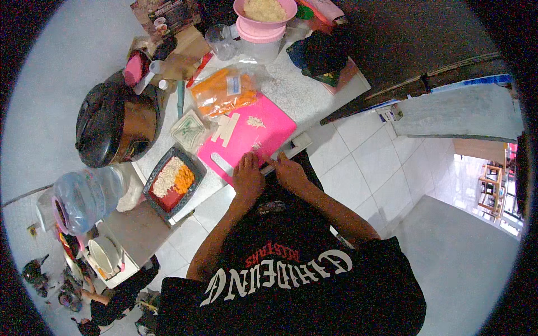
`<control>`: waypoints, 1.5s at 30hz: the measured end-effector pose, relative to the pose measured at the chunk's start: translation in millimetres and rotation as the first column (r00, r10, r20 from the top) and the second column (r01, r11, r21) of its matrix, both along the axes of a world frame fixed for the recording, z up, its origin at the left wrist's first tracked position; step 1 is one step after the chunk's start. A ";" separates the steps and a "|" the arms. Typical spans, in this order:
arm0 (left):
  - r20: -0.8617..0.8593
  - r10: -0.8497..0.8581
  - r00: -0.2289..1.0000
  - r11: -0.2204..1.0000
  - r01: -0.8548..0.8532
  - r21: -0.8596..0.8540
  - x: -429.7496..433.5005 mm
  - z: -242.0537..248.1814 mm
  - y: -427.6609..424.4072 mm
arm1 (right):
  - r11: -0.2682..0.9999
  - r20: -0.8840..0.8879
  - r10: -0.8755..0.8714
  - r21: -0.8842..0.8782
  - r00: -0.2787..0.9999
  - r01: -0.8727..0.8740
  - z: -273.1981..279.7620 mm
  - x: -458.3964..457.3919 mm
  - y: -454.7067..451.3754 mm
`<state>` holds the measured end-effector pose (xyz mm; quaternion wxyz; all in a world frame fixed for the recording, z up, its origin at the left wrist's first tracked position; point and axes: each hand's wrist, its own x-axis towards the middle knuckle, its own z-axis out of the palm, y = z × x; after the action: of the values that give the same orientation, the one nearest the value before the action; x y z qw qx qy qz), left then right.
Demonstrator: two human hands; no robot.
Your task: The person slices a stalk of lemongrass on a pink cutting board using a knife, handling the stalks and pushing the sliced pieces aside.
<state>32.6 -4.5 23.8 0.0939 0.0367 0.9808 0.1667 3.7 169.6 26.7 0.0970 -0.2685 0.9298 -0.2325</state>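
Note:
A pink cutting board (275,119) lies on the speckled white counter before me. My left hand (249,176) rests on its near edge, fingers bent together beside a few pale slivers (256,145); what is under the fingertips is hidden. Just to the right, my right hand (290,173) is closed around what looks like a knife handle, its forefinger side towards the left hand. The blade is hard to make out. Flat pale strips (227,129) lie on the board's left part, and a small heap of thin matchsticks (255,122) sits farther back.
Behind the board lies a clear bag of carrots (210,94). A dark tray (152,191) holds pale and orange chopped pieces, near a clear plastic pack (189,130). Left stand a black-brown rice cooker (138,130) and a water jug (88,201). A pink bowl (290,12) tops a container. Another person (113,304) is lower left.

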 end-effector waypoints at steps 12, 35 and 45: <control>0.118 0.029 0.993 1.000 -0.029 0.000 -0.9 10.9 -0.7 | 0.973 0.050 0.055 -0.229 0.997 -0.042 10.8 -5.7 -11.1; 0.089 0.032 0.996 0.999 -0.035 0.029 1.8 0.2 -0.8 | 1.000 0.059 0.020 -0.012 0.998 -0.020 -9.5 -4.9 -5.2; -0.086 0.003 0.996 0.999 -0.007 -0.052 17.6 -5.0 -2.4 | 0.994 -0.272 0.104 0.042 0.956 -0.097 -6.4 -44.2 9.1</control>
<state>50.2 -6.8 18.8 0.0520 0.0391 0.9881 0.1397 -40.5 178.6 20.3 -0.0173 -0.3436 0.9225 -0.1749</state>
